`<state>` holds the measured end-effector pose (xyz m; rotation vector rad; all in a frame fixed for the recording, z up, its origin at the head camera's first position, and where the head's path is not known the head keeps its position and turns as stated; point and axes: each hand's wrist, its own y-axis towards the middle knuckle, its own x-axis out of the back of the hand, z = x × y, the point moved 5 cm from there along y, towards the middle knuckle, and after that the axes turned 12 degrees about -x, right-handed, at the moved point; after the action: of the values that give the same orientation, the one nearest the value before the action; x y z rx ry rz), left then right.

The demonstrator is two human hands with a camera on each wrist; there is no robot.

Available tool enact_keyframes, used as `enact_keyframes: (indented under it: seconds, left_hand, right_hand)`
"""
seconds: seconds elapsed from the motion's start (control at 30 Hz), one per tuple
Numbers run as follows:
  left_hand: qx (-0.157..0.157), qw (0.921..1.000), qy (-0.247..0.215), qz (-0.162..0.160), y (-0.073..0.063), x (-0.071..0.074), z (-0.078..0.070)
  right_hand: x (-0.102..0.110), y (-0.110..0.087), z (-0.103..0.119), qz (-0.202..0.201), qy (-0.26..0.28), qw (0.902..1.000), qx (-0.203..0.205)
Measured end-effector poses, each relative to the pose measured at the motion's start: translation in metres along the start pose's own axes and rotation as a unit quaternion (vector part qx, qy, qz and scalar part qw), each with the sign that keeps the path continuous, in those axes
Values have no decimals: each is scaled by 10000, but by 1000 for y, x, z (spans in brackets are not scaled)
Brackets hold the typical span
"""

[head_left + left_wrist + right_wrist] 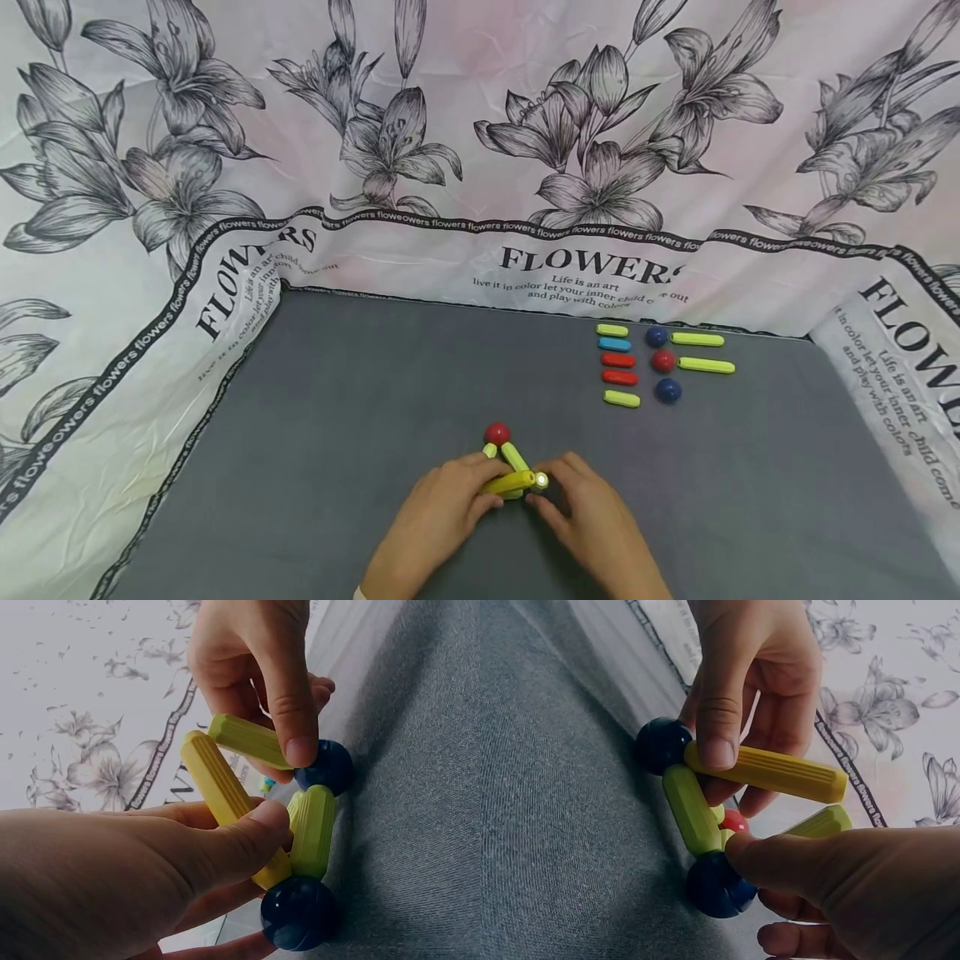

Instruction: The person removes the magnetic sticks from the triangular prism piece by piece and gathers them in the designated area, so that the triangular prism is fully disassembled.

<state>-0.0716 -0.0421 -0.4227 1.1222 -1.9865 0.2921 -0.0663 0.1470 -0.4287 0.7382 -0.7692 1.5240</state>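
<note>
On woven grey cloth, the left hand pinches a ridged yellow plastic rod tilting from a glossy navy ball. Between and just beyond both hands sits a smooth red ball. The right hand pinches a grooved lime-green rod at a second navy ball. Beyond it lie loose rods and balls.

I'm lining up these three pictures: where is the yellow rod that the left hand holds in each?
Head: yellow rod low, just right of centre.
Left wrist: yellow rod just left of centre, slanting steeply.
Right wrist: yellow rod just right of centre, sloping gently.
Shared landmark: the left hand, gripping it in every view.
</note>
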Motion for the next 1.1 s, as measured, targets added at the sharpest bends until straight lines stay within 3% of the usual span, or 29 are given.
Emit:
enact_keyframes:
  seconds: [0.57, 1.1]
  left_hand:
    - [21, 9999, -122, -112, -2, 0, 4]
    - [-20, 9996, -255, -135, -4, -1, 6]
  right_hand:
    - [-3, -1, 4, -441, -337, 9982, 228]
    - [1, -1, -5, -393, 366, 9985, 143]
